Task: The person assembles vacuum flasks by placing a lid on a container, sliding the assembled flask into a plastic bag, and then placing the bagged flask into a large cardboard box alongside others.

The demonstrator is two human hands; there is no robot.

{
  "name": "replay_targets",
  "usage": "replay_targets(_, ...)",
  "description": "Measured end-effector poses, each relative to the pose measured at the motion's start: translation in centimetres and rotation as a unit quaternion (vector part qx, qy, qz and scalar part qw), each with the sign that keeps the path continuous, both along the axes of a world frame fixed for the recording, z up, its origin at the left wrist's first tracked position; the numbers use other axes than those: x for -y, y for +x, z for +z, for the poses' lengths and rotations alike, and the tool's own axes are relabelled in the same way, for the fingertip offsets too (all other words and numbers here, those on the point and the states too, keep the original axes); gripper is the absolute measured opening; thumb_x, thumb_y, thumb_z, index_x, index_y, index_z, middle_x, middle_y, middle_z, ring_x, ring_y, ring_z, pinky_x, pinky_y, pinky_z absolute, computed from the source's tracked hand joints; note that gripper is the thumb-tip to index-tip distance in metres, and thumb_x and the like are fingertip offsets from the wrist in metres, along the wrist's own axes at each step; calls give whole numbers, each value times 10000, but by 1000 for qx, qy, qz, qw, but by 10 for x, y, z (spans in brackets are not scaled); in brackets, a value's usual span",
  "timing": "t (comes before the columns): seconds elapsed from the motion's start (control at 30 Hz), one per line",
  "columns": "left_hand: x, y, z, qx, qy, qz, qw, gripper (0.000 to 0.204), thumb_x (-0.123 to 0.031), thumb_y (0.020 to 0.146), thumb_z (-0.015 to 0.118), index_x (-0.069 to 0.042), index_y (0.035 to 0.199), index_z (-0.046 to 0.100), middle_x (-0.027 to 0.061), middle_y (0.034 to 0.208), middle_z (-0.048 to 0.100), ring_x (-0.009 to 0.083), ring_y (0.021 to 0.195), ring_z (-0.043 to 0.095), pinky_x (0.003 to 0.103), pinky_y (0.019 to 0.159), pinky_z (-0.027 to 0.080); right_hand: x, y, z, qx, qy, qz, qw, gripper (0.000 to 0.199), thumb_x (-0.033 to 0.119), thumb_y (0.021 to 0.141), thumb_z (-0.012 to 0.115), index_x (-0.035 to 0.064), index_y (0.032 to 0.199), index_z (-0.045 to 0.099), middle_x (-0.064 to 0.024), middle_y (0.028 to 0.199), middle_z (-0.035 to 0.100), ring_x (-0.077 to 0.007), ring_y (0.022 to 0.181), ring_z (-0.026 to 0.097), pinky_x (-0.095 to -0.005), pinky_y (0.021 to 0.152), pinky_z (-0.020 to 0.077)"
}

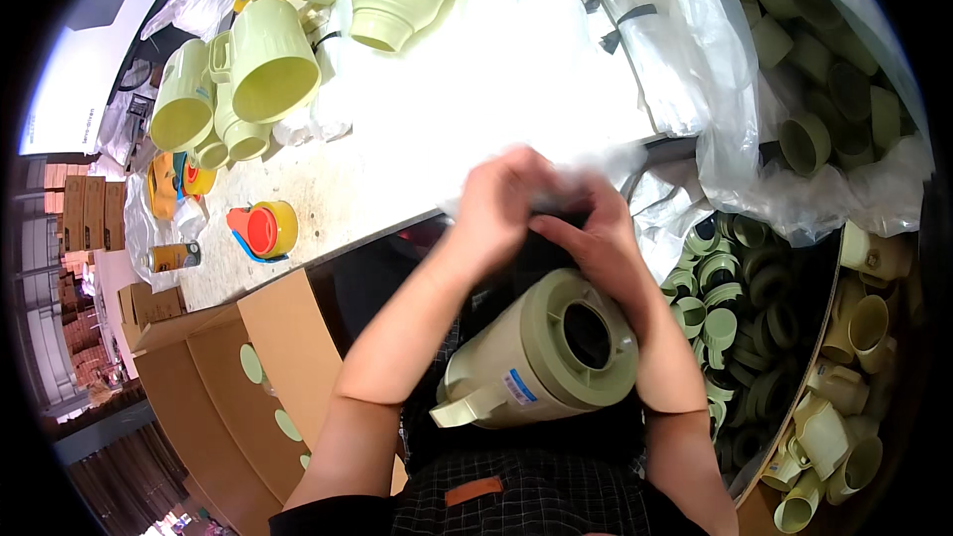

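Observation:
My left hand (501, 201) and my right hand (598, 235) are close together at the table's front edge, fingers curled. Between them is a thin, whitish, see-through piece of plastic film (617, 167), smeared by motion. Both hands seem to pinch it, though the fingertips are partly blurred. Below them, a pale green jug (496, 352) lies tilted on my lap, between my forearms. Its round open end with a dark hole points up and to the right; the handle sticks out at lower left. A small blue-and-white label is on its side.
On the white table (328, 201) stand several pale green jugs and cups (276, 60), wrapped white bundles (556, 30) and a tape dispenser (263, 228). An open cardboard box (213, 377) is at left. Bins of green lids (720, 298) and cups (844, 377) stand at right, beside draped plastic sheeting (730, 69).

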State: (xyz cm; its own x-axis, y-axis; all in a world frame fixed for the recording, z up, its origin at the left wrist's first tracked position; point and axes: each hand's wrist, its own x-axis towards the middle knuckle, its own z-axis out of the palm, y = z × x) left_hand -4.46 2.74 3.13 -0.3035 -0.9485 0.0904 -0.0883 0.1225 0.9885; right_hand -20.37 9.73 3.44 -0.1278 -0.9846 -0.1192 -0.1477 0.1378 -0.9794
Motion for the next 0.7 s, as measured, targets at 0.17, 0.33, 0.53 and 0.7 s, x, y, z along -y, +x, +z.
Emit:
replay_targets(0.17,-38,11,54,-42,111,-3,993,153,-60,1008,532,36,982,648,110,901,707,162,818,656,324,906,525,-7,-17,-12,217,-16,-1,976,259,164,877,775,16,1081,716,-36,1002,713,-122,817,641,-281,729,518)
replay_targets(0.33,-45,44,39,-239,207,-37,948,223,-203,1047,498,-50,898,562,7,659,544,104,629,526,276,618,483,-15,-29,-41,61,-163,-82,981,227,80,845,774,11,1017,642,-104,982,695,-183,888,676,-305,775,559)
replay_targets(0.53,-49,72,16,144,82,10,986,136,11,919,601,-51,1038,579,-28,790,514,69,669,469,247,601,421,-60,-22,-32,356,-7,-361,862,75,83,987,587,34,1026,545,-43,866,575,-111,652,516,-212,569,440)
replay_targets(0.7,-149,108,91,246,-212,-22,946,716,-56,638,831,-36,1274,503,128,935,538,319,769,564,357,634,490,-163,32,-31,-73,-278,-72,955,139,67,944,547,-32,1041,559,-169,1084,556,-301,992,513,-416,915,426)
